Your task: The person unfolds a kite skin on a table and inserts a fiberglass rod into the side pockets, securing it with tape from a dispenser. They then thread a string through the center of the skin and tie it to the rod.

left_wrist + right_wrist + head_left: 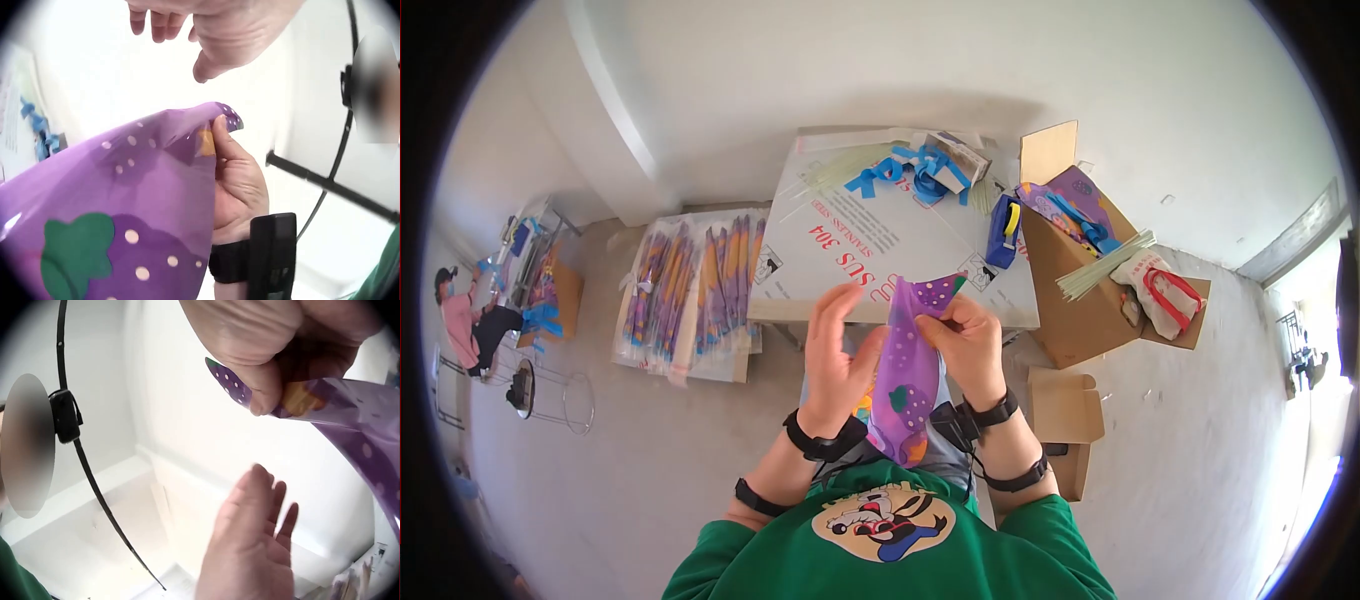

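Observation:
A thin purple plastic sheet, printed with pale dots and green patches, hangs in front of the green shirt. My right hand pinches its upper edge between thumb and fingers, near a dotted, green-tipped corner. Beside the sheet on the other side, my left hand is raised with its fingers extended. In the left wrist view the left hand is apart from the sheet. From the right wrist, the right thumb presses on the sheet next to an orange patch, with some fingers hidden behind.
Ahead stands a table bearing blue strips and a blue tape dispenser. To its right, an open cardboard box holds printed sheets, thin sticks and a drawstring bag. Purple-orange bundles lie left. Another person sits far left.

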A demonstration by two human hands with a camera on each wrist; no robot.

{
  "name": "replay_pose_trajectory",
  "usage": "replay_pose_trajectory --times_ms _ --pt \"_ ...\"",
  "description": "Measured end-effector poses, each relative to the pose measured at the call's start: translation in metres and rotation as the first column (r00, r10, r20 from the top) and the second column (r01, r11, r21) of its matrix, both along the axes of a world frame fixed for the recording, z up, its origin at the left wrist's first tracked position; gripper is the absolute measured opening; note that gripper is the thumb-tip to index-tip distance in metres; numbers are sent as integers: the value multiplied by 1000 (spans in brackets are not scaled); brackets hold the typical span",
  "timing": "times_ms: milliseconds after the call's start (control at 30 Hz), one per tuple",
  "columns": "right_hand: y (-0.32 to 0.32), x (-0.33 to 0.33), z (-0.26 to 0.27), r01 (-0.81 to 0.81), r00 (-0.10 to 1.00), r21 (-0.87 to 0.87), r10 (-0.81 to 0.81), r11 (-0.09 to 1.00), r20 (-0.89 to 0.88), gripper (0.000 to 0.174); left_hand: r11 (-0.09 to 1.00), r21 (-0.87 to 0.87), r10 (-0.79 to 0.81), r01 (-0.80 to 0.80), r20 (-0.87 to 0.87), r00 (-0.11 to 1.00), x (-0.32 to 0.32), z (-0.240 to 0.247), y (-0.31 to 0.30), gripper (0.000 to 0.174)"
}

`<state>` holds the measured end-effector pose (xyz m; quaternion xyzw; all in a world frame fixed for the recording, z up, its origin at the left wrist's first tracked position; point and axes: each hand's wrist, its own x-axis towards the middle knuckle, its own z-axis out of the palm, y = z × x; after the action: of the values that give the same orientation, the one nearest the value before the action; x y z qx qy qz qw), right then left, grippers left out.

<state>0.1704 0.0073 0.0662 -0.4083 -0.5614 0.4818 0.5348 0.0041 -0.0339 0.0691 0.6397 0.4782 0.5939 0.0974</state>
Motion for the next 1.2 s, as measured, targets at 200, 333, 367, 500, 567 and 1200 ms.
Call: replay_pose_trajectory --times_ms 200,333,367,500,567,1200 --pt "-15 -9 21 63 907 323 -189 944 375 19 990 52 -135 134 16 991 17 30 11 38" --pt "-21 -8 24 -19 922 282 -93 959 377 18 953 -10 -300 304 139 944 7 33 23 29" --pt "-23 -8 25 -45 923 263 -61 964 381 18 930 -66 -349 361 145 926 4 32 25 23" --pt "-26 -6 28 -95 932 177 26 980 362 15 875 -232 -358 424 280 891 2 33 21 14" --pt "-25 -8 26 -94 976 229 44 969 212 15 868 -268 -335 417 304 892 3 34 18 13" --pt "-25 -9 24 5 920 216 -89 976 382 27 767 -395 -348 506 406 845 0 26 13 12"
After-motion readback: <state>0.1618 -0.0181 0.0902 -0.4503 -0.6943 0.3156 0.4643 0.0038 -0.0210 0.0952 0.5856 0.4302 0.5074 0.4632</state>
